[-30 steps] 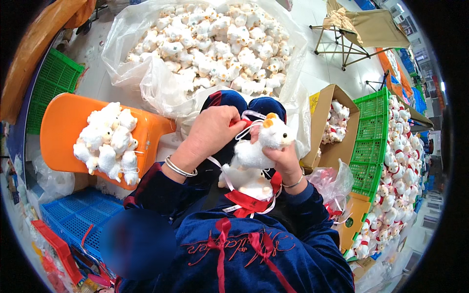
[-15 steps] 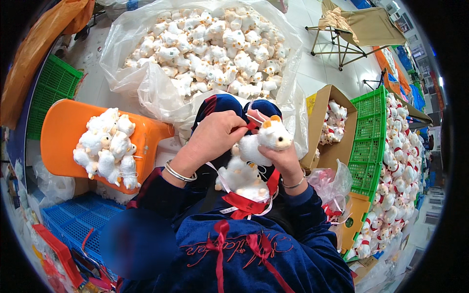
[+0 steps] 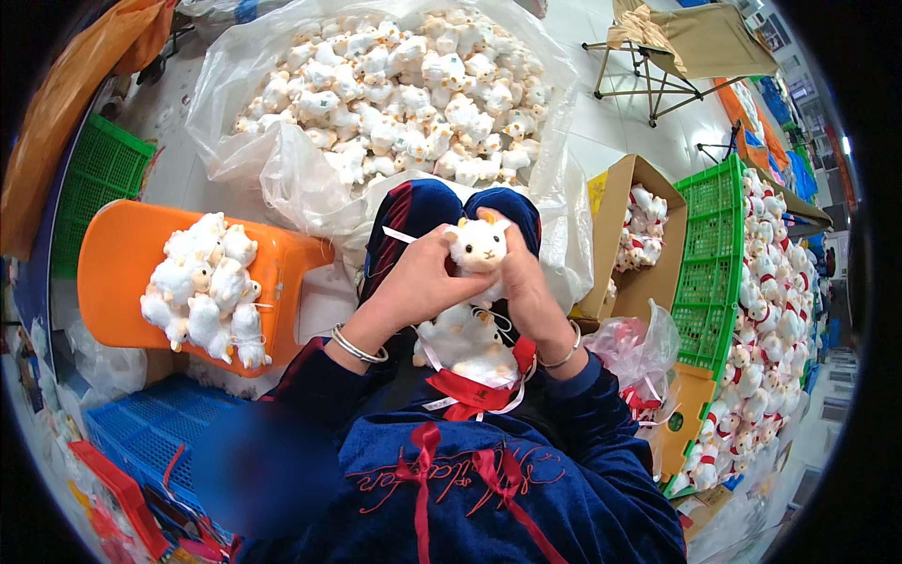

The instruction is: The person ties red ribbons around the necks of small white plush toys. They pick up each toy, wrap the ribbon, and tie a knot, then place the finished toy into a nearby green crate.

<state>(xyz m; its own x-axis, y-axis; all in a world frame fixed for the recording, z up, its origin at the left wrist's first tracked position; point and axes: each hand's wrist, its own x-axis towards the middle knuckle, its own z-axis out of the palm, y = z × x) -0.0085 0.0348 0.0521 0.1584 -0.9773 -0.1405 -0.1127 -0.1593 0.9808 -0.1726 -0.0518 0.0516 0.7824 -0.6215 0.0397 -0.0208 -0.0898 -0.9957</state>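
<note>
Just above the centre of the frame, both hands meet around a small white plush animal [image 3: 477, 246] with a yellow tuft on its head, held upright over the person's knees. The left hand [image 3: 418, 277] is curled around the toy's left flank and neck, fingers closed on it and apparently pinching a thin white ribbon [image 3: 399, 235] that trails off toward the upper left; the right hand [image 3: 526, 282] wraps the other side, fingers bent in a firm grip behind the head. Directly below, in the lap, a second plush toy [image 3: 462, 340] lies on a tangle of red ribbons [image 3: 470, 390]. The step in hand looks like fitting or tying a ribbon at the toy's neck, and it seems mid-way: the strand is loose, no bow shows. The next move would call for drawing the strand snug around the neck while the right hand keeps the toy steady, without letting the thin ribbon slip. At the upper middle a large clear plastic bag [image 3: 282, 174] brims with like toys; an orange chair [image 3: 117, 273] at the left carries a small heap of them, a cardboard box [image 3: 615, 216] and a green crate [image 3: 719, 254] stand to the right, and a blue crate [image 3: 141, 423] sits at the lower left.
</note>
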